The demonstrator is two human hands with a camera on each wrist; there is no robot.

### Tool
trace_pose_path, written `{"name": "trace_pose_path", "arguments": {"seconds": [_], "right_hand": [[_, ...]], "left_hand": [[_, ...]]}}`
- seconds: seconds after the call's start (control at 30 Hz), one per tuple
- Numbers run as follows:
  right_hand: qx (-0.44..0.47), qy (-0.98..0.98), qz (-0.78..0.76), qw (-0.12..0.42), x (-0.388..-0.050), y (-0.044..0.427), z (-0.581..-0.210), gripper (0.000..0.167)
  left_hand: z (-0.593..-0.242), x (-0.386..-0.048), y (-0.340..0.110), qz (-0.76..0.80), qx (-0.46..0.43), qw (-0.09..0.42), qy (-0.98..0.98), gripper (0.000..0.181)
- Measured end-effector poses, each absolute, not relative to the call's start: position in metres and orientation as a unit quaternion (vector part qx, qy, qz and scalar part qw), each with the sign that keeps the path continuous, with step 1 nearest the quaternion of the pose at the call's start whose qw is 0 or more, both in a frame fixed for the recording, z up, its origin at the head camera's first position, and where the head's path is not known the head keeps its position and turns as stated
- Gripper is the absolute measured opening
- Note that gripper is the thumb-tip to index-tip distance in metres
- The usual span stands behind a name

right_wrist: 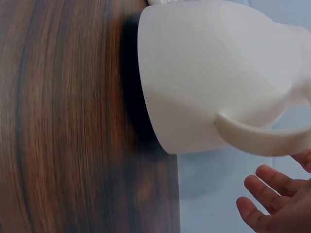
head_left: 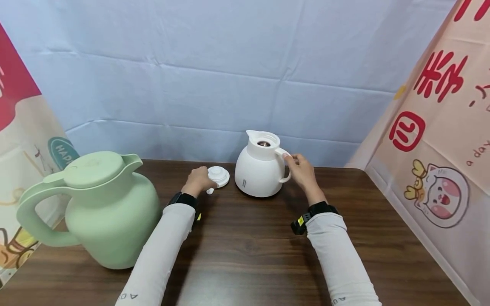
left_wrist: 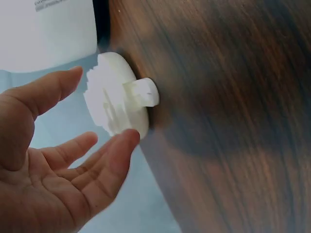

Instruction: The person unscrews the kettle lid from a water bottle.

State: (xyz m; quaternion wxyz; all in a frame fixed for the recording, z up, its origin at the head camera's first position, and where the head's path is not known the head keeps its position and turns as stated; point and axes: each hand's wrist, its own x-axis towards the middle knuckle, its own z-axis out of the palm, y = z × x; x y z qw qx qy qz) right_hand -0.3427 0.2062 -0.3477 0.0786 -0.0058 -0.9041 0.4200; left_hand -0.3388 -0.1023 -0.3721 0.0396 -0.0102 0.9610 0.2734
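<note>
A white jug point(head_left: 258, 176) stands upright near the back edge of the table, its top uncovered and its inner mouth showing coppery. My right hand point(head_left: 303, 173) is at the jug's handle point(right_wrist: 262, 141), the thumb touching its upper part. In the right wrist view the other visible fingers point(right_wrist: 265, 191) are extended, apart from the handle. Left of the jug, a round white lid point(left_wrist: 114, 97) with a small tab lies on the table. My left hand point(left_wrist: 63, 179) is beside the lid, fingers spread and loosely bent, one fingertip at its rim; the thumb stands apart from it.
A large light green jug point(head_left: 111, 212) with a closed top stands at the left, close to my left forearm. The dark wooden table point(head_left: 249, 255) ends at a pale blue cloth backdrop point(head_left: 214, 85). Printed banners point(head_left: 432, 140) hang along both sides.
</note>
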Motion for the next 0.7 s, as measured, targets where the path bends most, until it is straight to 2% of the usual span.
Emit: {"name": "trace_pose_path", "arguments": {"seconds": [0.23,0.57,0.7], "right_hand": [[0.021,-0.933,0.355,0.052,-0.332,0.221,-0.346,0.080],[0.056,-0.955,0.290,-0.010,-0.317,0.227,-0.348,0.078],[0.067,-0.961,0.267,-0.030,-0.311,0.226,-0.348,0.084]], "left_hand": [[-0.363,-0.330,-0.099,0.232,0.037,0.034,0.971,0.063],[-0.355,-0.311,-0.101,0.157,0.071,0.028,0.985,0.064],[-0.352,-0.303,-0.098,0.126,0.079,0.023,0.989,0.066]]}}
